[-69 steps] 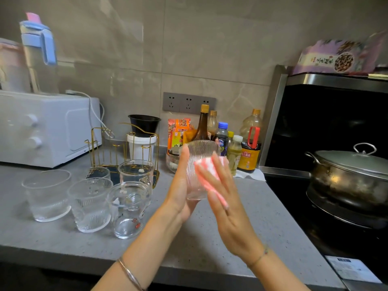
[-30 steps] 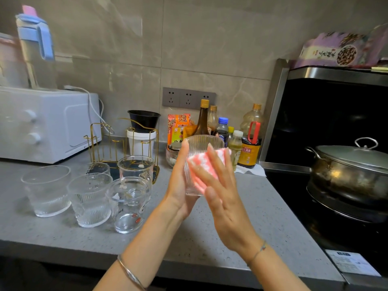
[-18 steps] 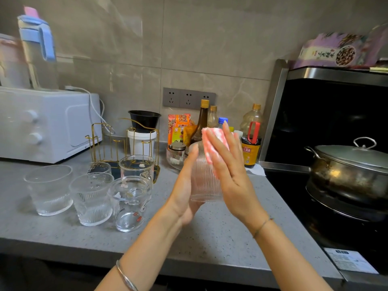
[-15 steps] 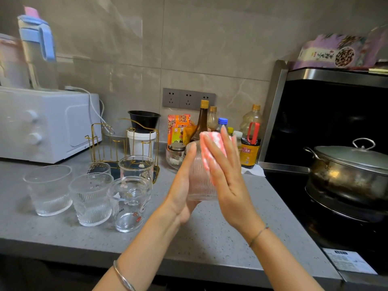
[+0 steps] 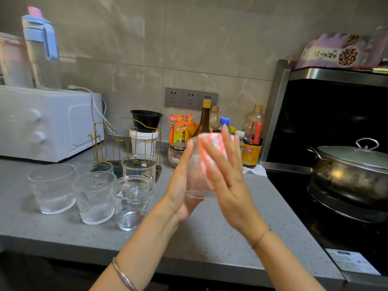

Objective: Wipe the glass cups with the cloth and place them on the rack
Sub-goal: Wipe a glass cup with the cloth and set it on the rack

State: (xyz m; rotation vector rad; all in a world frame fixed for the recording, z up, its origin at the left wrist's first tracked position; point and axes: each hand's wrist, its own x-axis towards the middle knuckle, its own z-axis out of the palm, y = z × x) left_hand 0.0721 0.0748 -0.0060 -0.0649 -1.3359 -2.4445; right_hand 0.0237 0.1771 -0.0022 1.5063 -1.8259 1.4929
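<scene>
In mid-air over the counter, my left hand [image 5: 180, 190] grips a ribbed glass cup [image 5: 196, 181] from its left side. My right hand [image 5: 226, 181] presses a pink and white cloth [image 5: 212, 141] against the cup's right side and rim with straight fingers. The far side of the cup is hidden by my hands. Several more glass cups stand on the counter at left: a smooth one [image 5: 52, 187], a ribbed one [image 5: 94, 198] and a printed one [image 5: 130, 202]. Two cups [image 5: 139, 166] stand at the front of the gold wire rack [image 5: 109, 139].
A white oven [image 5: 48, 122] stands at the far left. Sauce bottles [image 5: 252, 143] and a white tub with a black bowl [image 5: 146, 131] line the wall. A lidded steel pot [image 5: 348, 171] sits on the black stove at right. The grey counter's front edge [image 5: 189, 267] is near.
My right hand has slid the cloth from the cup's side up to its rim. The cup has stayed in my left hand, raised slightly.
</scene>
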